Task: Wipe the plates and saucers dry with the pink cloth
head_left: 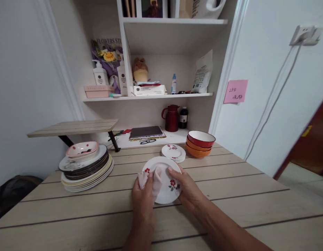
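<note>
A white plate with red flowers is held up over the table, tilted toward me. My right hand grips its right edge, thumb on the face and fingers behind. Bunched in my left hand is a pale pink cloth, pressed against the left part of the plate's face. Just beyond lies a short stack of small flowered plates. Right of that stack stand nested bowls, a red one on top of orange ones.
At the left, a tall stack of plates carries a pink-rimmed dish, beside a raised wooden stand. Toward the back are a laptop, glasses, a red jug and a dark bottle. Shelves rise behind.
</note>
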`<act>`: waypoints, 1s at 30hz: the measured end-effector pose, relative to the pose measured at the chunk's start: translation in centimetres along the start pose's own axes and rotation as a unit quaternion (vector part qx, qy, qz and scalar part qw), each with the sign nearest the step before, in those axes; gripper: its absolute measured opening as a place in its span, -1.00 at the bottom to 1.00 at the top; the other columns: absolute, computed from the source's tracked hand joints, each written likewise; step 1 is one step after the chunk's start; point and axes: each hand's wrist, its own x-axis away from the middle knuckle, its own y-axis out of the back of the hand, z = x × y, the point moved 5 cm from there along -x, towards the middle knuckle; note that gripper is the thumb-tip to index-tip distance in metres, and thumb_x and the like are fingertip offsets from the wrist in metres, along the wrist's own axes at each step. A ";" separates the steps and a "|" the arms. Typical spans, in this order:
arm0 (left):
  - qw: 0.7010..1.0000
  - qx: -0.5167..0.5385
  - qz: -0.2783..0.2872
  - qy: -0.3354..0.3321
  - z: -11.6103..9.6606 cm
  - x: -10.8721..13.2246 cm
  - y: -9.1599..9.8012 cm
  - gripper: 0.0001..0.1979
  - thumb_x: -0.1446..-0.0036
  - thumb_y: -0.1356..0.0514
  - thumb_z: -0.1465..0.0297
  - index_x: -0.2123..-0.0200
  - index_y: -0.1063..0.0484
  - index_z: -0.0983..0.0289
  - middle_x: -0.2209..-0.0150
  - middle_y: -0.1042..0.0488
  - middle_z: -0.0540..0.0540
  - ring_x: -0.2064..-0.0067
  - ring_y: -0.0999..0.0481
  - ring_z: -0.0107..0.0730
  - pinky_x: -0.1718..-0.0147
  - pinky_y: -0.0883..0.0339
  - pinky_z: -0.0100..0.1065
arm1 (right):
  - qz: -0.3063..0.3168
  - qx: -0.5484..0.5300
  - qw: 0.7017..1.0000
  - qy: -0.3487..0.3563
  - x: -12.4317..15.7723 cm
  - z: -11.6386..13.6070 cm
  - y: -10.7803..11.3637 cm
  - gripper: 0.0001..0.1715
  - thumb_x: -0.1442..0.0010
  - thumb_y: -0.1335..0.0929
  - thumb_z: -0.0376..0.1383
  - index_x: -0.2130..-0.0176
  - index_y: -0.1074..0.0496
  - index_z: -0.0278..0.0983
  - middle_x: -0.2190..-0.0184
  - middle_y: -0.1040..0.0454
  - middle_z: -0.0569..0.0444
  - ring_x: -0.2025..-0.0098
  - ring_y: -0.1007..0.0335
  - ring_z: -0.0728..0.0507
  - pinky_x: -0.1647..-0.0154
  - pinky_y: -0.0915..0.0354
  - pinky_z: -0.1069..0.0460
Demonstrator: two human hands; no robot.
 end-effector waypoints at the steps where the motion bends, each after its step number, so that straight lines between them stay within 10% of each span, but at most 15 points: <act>1: 1.000 -0.024 0.003 -0.019 -0.4 0.0 0.2 -0.54 0.12 -0.34 0.11 0.21 -0.49 0.30 0.29 -0.58 0.13 0.34 -0.56 -0.31 0.37 -0.42 -0.36 | 0.008 0.046 0.999 0.010 0.0 0.4 0.1 -0.48 0.03 -0.50 -0.16 0.07 -0.45 -0.25 0.31 -0.58 0.06 0.35 -0.44 -0.12 0.29 -0.31 0.02; 9: 0.923 -0.247 0.075 -0.287 -4.2 1.0 0.1 -0.92 0.03 -0.22 0.41 0.38 -0.48 0.22 0.46 -0.48 -0.01 0.40 -0.45 -0.38 0.38 -0.31 -0.44 | 0.046 0.376 0.900 0.218 1.1 4.7 -0.9 -0.71 -0.05 -0.38 -0.39 0.17 -0.54 -0.19 0.24 -0.55 0.08 0.18 -0.40 -0.16 0.13 -0.25 -0.01; 13: 0.861 -0.313 0.169 -0.364 -4.5 1.8 -1.0 -0.75 0.09 -0.11 0.57 0.36 -0.49 0.20 0.38 -0.48 0.02 0.30 -0.47 -0.33 0.30 -0.32 -0.40 | 0.134 0.462 0.838 0.258 1.9 5.0 -2.1 -0.59 -0.07 -0.27 -0.50 0.19 -0.57 -0.16 0.27 -0.56 0.08 0.19 -0.42 -0.15 0.09 -0.24 -0.03; 21: 0.958 -0.195 0.056 -0.200 -4.2 1.3 -0.4 -0.74 0.10 -0.32 0.23 0.36 -0.47 0.25 0.45 -0.52 -0.01 0.42 -0.48 -0.37 0.41 -0.34 -0.43 | 0.049 0.292 0.945 0.140 1.0 4.1 -0.6 -0.89 -0.09 -0.38 -0.31 0.32 -0.51 -0.26 0.51 -0.47 0.16 0.54 -0.27 0.00 0.52 -0.17 0.11; 30: 0.995 -0.064 0.005 -0.075 -2.7 1.0 -0.6 -0.52 0.15 -0.36 0.12 0.18 -0.47 0.29 0.26 -0.59 0.12 0.26 -0.57 -0.27 0.29 -0.44 -0.34 | -0.023 -0.054 0.994 0.089 -0.1 1.5 0.0 -0.57 0.12 -0.55 -0.26 0.21 -0.47 -0.26 0.36 -0.56 0.11 0.40 -0.42 -0.03 0.33 -0.34 0.08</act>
